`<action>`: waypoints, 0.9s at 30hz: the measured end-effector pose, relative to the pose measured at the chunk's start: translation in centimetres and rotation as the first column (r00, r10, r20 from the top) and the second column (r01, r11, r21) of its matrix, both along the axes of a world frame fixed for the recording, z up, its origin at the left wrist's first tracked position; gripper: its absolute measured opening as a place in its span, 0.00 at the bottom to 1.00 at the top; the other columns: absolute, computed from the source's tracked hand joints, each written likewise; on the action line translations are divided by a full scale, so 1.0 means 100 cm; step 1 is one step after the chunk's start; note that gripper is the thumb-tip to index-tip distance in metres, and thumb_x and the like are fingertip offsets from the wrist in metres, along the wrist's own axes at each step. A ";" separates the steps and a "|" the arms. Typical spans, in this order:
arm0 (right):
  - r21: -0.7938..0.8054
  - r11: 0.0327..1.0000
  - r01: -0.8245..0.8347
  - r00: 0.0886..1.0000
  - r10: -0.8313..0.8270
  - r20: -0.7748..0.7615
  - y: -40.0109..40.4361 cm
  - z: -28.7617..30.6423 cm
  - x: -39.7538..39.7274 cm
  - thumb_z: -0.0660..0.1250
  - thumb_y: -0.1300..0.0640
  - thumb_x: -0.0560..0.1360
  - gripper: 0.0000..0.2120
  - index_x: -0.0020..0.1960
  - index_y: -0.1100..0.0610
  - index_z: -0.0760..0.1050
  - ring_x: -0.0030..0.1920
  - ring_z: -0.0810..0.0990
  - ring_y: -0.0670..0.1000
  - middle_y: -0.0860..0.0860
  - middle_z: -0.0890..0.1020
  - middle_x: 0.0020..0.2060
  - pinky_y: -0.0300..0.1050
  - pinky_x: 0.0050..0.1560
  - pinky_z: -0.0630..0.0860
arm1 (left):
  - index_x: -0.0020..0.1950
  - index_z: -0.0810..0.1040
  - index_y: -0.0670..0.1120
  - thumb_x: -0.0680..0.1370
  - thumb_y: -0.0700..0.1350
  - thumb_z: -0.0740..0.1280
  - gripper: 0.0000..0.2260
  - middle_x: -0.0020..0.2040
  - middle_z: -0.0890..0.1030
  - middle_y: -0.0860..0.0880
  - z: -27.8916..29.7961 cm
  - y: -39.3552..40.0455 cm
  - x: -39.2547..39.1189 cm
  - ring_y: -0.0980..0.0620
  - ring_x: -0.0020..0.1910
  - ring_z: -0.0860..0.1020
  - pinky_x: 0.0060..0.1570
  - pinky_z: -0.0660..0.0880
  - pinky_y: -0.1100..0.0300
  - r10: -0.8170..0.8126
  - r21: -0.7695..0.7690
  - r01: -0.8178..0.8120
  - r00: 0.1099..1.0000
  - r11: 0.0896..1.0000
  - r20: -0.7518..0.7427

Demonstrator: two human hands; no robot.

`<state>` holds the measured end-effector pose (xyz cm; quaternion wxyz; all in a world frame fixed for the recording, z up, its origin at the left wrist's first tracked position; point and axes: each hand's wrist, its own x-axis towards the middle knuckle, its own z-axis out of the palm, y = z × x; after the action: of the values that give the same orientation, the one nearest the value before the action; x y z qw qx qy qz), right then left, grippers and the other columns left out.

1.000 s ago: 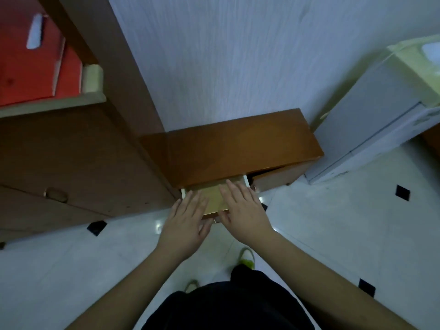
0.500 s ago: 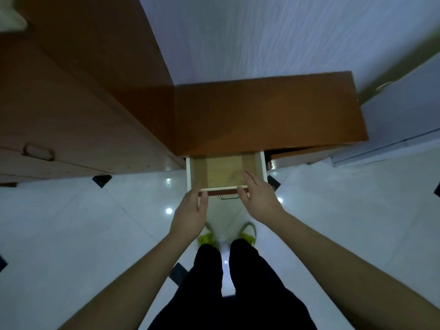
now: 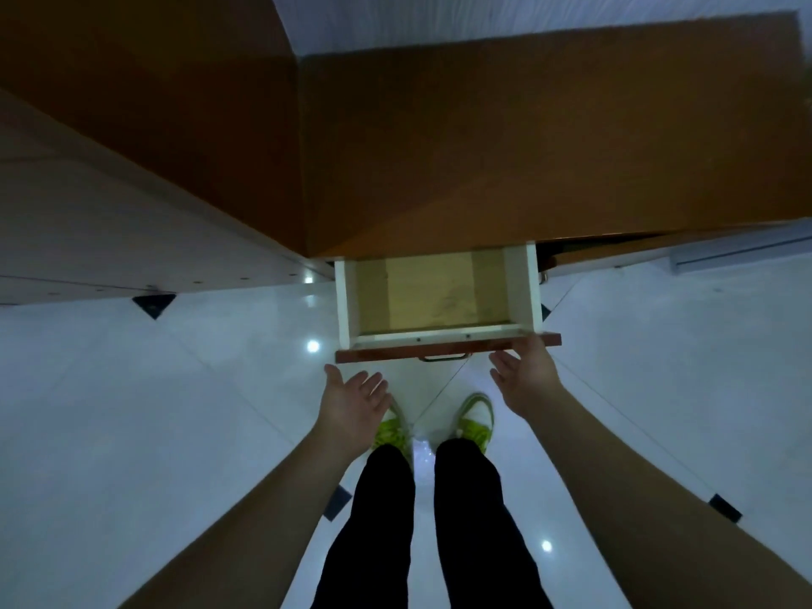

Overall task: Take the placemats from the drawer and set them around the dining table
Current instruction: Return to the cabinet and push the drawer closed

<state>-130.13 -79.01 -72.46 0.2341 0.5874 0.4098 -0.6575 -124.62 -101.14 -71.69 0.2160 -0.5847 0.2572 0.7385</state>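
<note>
Brown wood makes the low cabinet, and its white-sided drawer with a dark red front is sticking out toward the person. On the left, the left hand is hanging open, a little way from the drawer front and holding nothing. A flat tan placemat is lying in the drawer, just past both hands, its long side running left to right. On the right, the right hand is touching the drawer front with straight fingers, so I am thinking it is nearer.
</note>
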 end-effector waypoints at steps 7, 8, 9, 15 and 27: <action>0.060 0.986 0.155 0.988 -0.154 -0.013 -0.009 -0.026 -0.007 0.58 0.47 0.80 0.24 0.73 0.55 0.65 0.63 0.76 0.51 0.56 0.77 0.61 0.43 0.68 0.66 | 0.79 0.53 0.38 0.80 0.67 0.47 0.38 0.78 0.60 0.40 -0.041 0.014 -0.035 0.43 0.77 0.61 0.75 0.55 0.47 0.114 0.055 -0.113 0.993 0.992 -0.011; 0.044 0.981 0.189 0.982 -0.188 -0.029 -0.009 -0.028 -0.010 0.58 0.46 0.80 0.25 0.74 0.56 0.62 0.66 0.75 0.52 0.57 0.77 0.62 0.45 0.71 0.65 | 0.79 0.53 0.38 0.80 0.67 0.48 0.39 0.78 0.61 0.39 -0.042 0.012 -0.040 0.43 0.76 0.62 0.75 0.56 0.47 0.130 0.062 -0.128 0.991 0.990 -0.026; 0.020 0.976 0.218 0.975 -0.217 -0.044 -0.010 -0.028 -0.015 0.58 0.46 0.80 0.27 0.75 0.57 0.60 0.67 0.74 0.52 0.58 0.76 0.65 0.46 0.73 0.64 | 0.79 0.53 0.38 0.80 0.67 0.48 0.39 0.77 0.62 0.39 -0.042 0.010 -0.046 0.43 0.76 0.62 0.75 0.57 0.47 0.141 0.071 -0.138 0.989 0.988 -0.045; -0.177 0.945 0.274 0.939 -0.303 -0.163 -0.013 -0.030 -0.070 0.54 0.42 0.82 0.33 0.78 0.61 0.54 0.74 0.65 0.54 0.57 0.65 0.75 0.47 0.75 0.57 | 0.79 0.53 0.41 0.79 0.69 0.43 0.39 0.78 0.61 0.41 -0.046 -0.002 -0.090 0.41 0.77 0.60 0.75 0.54 0.44 0.141 0.088 -0.127 0.975 0.988 -0.172; -0.286 0.930 0.231 0.908 -0.312 -0.281 -0.017 -0.038 -0.117 0.51 0.37 0.81 0.36 0.78 0.62 0.55 0.75 0.64 0.55 0.58 0.65 0.75 0.50 0.76 0.56 | 0.80 0.54 0.44 0.78 0.70 0.45 0.39 0.79 0.60 0.44 -0.044 0.009 -0.152 0.46 0.78 0.57 0.74 0.55 0.41 0.085 0.082 -0.065 0.957 0.994 -0.276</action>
<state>-141.87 -80.75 -76.23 0.1407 0.4900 0.2714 -0.8164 -139.81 -100.27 -76.14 0.1704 -0.4759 0.2357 0.8300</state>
